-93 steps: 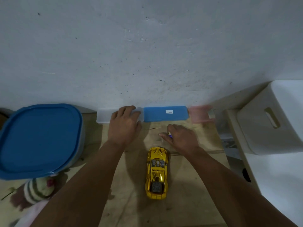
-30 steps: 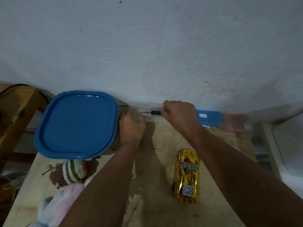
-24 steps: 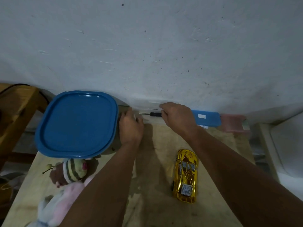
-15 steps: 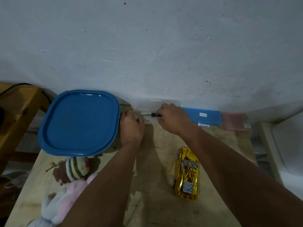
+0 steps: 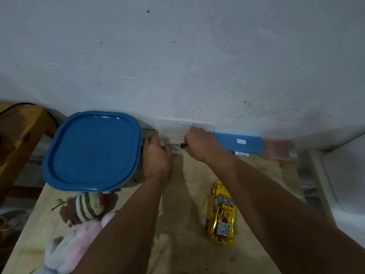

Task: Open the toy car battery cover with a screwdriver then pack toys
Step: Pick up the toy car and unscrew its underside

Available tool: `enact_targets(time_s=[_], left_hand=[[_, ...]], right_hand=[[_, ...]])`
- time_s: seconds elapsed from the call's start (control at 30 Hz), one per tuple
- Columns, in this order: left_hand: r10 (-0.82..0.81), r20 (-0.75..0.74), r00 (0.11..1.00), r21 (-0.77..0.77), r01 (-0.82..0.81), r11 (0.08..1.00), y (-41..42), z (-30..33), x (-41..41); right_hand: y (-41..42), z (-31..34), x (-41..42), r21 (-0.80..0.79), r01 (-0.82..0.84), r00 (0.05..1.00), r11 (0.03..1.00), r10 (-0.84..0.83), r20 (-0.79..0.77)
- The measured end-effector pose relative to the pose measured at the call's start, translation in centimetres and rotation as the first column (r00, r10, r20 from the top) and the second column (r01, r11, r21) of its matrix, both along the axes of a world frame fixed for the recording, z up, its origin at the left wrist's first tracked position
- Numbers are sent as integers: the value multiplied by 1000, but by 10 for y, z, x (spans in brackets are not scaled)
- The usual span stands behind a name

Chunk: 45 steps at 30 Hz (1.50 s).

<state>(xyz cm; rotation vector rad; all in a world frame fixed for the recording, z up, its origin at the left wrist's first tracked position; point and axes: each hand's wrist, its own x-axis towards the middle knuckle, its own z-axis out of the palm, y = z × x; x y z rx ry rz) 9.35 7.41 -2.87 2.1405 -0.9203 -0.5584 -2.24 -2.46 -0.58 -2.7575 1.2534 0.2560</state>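
Observation:
A gold toy car (image 5: pixel 222 213) lies on the wooden table (image 5: pixel 183 214), right of centre, wheels down. At the wall stands a clear plastic case (image 5: pixel 177 125) with its lid raised. My left hand (image 5: pixel 157 155) rests on the case's left end and steadies it. My right hand (image 5: pixel 201 144) is shut on a small screwdriver (image 5: pixel 174 144), whose thin shaft points left over the open case. A striped and pink plush toy (image 5: pixel 83 214) lies at the front left.
A large container with a blue lid (image 5: pixel 92 151) fills the left of the table. A blue case (image 5: pixel 241 142) and a pink case (image 5: pixel 278 150) line the wall at right. White plastic bin (image 5: pixel 343 175) beyond the right edge; wooden furniture (image 5: pixel 17 135) at left.
The clear case's lid has been raised against the wall. My right hand, earlier near the car, now holds the screwdriver over the case and has drawn slightly toward me.

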Motion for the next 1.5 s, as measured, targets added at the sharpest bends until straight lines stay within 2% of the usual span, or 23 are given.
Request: enact_targets(time_s=[0.13, 0.27, 0.47, 0.6, 0.73, 0.83, 0.97, 1.07, 1.3, 1.4, 1.5], left_hand=[[-4, 35, 999, 24, 3, 1000, 5, 10, -1], [-4, 79, 997, 89, -3, 996, 14, 34, -8], [-82, 44, 996, 107, 77, 991, 33, 69, -37], [-190, 3, 982, 189, 186, 964, 38, 88, -67], [-396, -48, 917, 357, 385, 851, 59, 90, -108], [-501, -98, 860, 487, 481, 729, 75, 79, -141], [-547, -72, 834, 585, 479, 654, 83, 57, -171], [-584, 4, 812, 628, 453, 633, 83, 44, -179], [-521, 19, 854, 550, 426, 719, 86, 45, -175], [-414, -142, 899, 426, 433, 794, 89, 54, -168], [-378, -317, 870, 248, 461, 852, 92, 62, -152]], right_hand=[[5, 8, -9, -13, -6, 998, 1000, 7, 65], [15, 31, -25, 33, 66, 983, 997, -71, 167], [39, 67, -57, 112, 232, 931, 966, -254, 263], [57, 83, -88, 146, 367, 876, 919, -394, 279], [78, 88, -131, 205, 534, 779, 820, -572, 258], [96, 76, -168, 254, 628, 726, 736, -671, 149], [118, 41, -210, 284, 671, 710, 684, -704, 19], [129, 19, -224, 328, 664, 712, 672, -702, -4], [137, 8, -225, 345, 626, 730, 699, -681, 54], [139, 15, -225, 343, 626, 729, 700, -682, 61], [143, 31, -225, 340, 621, 716, 706, -688, 120]])
